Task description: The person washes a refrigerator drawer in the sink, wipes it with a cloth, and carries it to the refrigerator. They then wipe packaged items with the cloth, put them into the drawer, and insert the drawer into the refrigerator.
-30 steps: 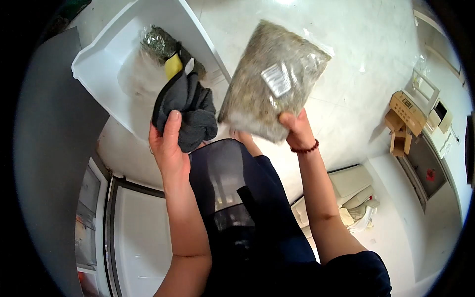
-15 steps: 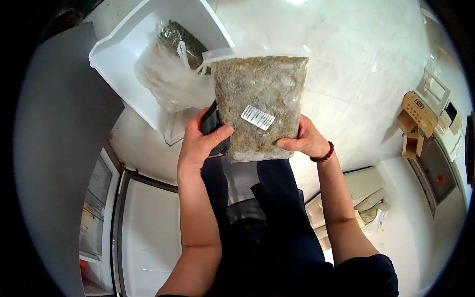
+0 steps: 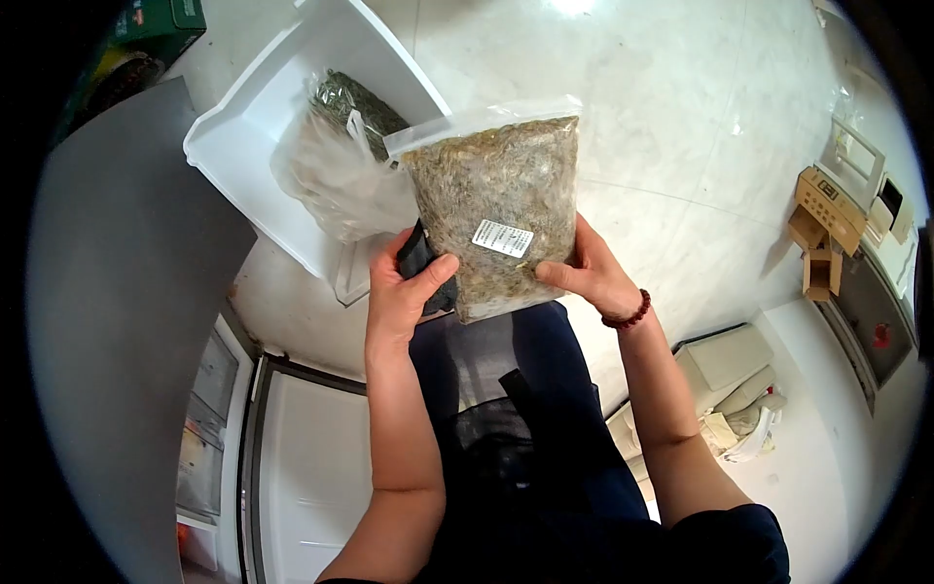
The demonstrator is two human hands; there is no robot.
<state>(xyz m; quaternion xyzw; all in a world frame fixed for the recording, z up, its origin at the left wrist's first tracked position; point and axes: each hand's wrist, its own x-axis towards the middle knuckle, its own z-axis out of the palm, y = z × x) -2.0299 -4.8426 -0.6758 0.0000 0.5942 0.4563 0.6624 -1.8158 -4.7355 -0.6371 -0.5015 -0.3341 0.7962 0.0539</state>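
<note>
A clear zip bag (image 3: 491, 180) packed with brownish-green dried material is held up in front of me, tilted slightly, with a white printed label (image 3: 502, 238) on its face. My left hand (image 3: 401, 292) grips its lower left edge, thumb on the front. Between that hand and the bag is a folded black item (image 3: 416, 258), mostly hidden. On the lower right side, my right hand (image 3: 593, 277) is closed around the bag's edge, thumb pressed on the front. Both hands' other fingers are behind the bag.
Beyond the left hand, a white drawer-like bin (image 3: 229, 127) on the floor holds a cloudy plastic bag (image 3: 336, 190) and a dark green pack (image 3: 365, 107). A grey door (image 3: 126, 253) and an open fridge compartment (image 3: 302, 457) stand at left. Cardboard boxes (image 3: 827, 209) lie right.
The zip bag has shifted a little left and tilted, its top right corner moving left. Both hands keep their hold. The view has shifted slightly, showing more of a green box at upper left.
</note>
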